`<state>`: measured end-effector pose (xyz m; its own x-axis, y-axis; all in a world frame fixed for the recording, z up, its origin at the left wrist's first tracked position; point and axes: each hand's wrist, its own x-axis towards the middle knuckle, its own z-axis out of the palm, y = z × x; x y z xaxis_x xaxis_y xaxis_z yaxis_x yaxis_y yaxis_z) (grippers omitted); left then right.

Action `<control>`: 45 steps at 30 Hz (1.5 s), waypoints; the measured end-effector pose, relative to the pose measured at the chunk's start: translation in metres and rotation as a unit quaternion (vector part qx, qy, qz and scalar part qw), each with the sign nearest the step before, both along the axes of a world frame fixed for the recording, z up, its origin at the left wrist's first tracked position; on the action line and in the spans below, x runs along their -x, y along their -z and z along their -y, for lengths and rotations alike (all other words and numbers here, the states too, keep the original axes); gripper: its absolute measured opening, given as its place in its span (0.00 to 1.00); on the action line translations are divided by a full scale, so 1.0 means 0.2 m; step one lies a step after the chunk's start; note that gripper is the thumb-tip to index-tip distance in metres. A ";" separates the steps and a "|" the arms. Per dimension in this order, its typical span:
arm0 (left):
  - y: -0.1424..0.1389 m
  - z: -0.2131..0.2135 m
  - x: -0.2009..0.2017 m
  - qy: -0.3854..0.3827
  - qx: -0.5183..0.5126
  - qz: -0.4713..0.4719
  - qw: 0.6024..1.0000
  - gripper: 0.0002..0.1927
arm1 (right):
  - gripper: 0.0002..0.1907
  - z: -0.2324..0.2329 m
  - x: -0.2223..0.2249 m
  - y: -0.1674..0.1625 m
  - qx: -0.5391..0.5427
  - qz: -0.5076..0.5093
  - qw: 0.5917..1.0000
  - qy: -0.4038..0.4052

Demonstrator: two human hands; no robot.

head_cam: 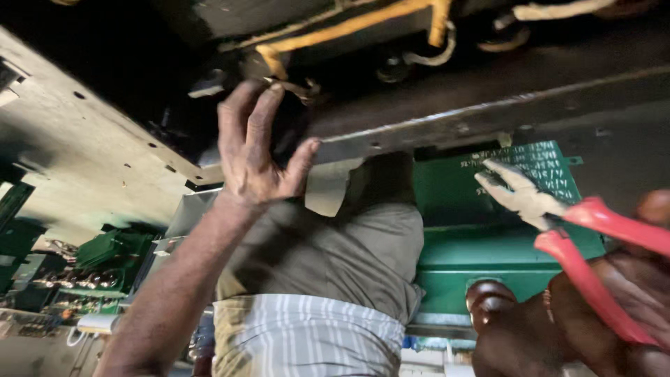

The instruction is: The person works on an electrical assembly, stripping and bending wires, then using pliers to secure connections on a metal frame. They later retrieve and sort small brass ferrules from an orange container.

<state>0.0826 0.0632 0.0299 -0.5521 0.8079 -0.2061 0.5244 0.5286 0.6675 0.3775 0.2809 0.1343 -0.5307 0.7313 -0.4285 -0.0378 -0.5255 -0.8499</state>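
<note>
Right hand (621,307), nearest the lens, grips red-handled pliers (558,216), jaws nearly closed on nothing, held ready before a green metal box (488,251). Left hand (255,150), fingers loosely spread, empty, reaches up towards yellow-sleeved wires (349,31) under the dark chassis (419,132).

Red-handled pliers (558,230), pale jaws nearly closed, point up-left before a green panel (488,258).

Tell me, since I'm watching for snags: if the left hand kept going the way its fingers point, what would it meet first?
Probably the yellow wires in the dark metal housing. The left hand points up into it, fingertips already near a frayed wire end; depth is unclear.
</note>
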 end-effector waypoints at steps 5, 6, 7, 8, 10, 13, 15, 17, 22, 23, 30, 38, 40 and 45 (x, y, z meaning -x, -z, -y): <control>-0.01 -0.12 0.07 0.202 0.072 -0.017 0.977 0.43 | 0.50 -0.04 -0.08 0.01 0.002 0.017 1.000 -0.004; -0.01 -0.12 0.08 0.241 0.089 -0.019 0.966 0.45 | 0.50 -0.04 -0.09 0.02 0.006 0.015 1.000 -0.007; -0.02 -0.13 0.09 0.244 0.128 -0.016 0.961 0.48 | 0.50 -0.04 -0.09 0.03 0.015 0.014 1.000 -0.012; -0.01 -0.13 0.09 0.252 0.160 -0.012 0.954 0.51 | 0.50 -0.03 -0.10 0.03 0.019 0.013 1.000 -0.016; 0.02 -0.14 0.09 0.271 0.178 -0.016 0.946 0.52 | 0.50 0.00 -0.10 0.03 0.010 0.017 1.000 -0.019; 0.06 -0.13 0.08 0.274 0.169 -0.035 0.946 0.45 | 0.49 0.03 -0.12 0.02 -0.006 0.018 0.999 -0.030; 0.07 -0.11 0.09 0.281 0.159 -0.030 0.946 0.42 | 0.49 0.03 -0.13 -0.01 -0.007 0.011 0.999 -0.046; 0.06 -0.11 0.10 0.270 0.133 -0.017 0.954 0.37 | 0.49 0.02 -0.14 -0.03 -0.015 0.008 0.998 -0.058; 0.03 -0.10 0.10 0.251 0.125 -0.052 0.958 0.40 | 0.48 0.01 -0.13 -0.05 -0.035 -0.002 0.995 -0.095; 0.03 -0.10 0.09 0.257 0.140 -0.056 0.954 0.40 | 0.47 0.02 -0.12 -0.05 -0.043 -0.002 0.994 -0.098; -0.02 -0.09 0.03 0.208 0.074 -0.098 0.970 0.43 | 0.44 0.05 -0.08 -0.05 -0.072 0.010 0.990 -0.118; -0.10 -0.65 -0.41 0.049 -0.094 0.054 0.993 0.43 | 0.43 -0.26 -0.09 -0.01 -0.085 0.046 0.978 -0.184; -0.04 -0.82 -0.48 0.070 -0.045 0.063 0.995 0.49 | 0.41 -0.38 -0.15 -0.07 -0.064 0.061 0.980 -0.176; 0.06 -1.12 -0.46 0.121 0.080 0.063 0.987 0.55 | 0.40 -0.69 -0.32 -0.04 -0.085 0.041 0.990 -0.109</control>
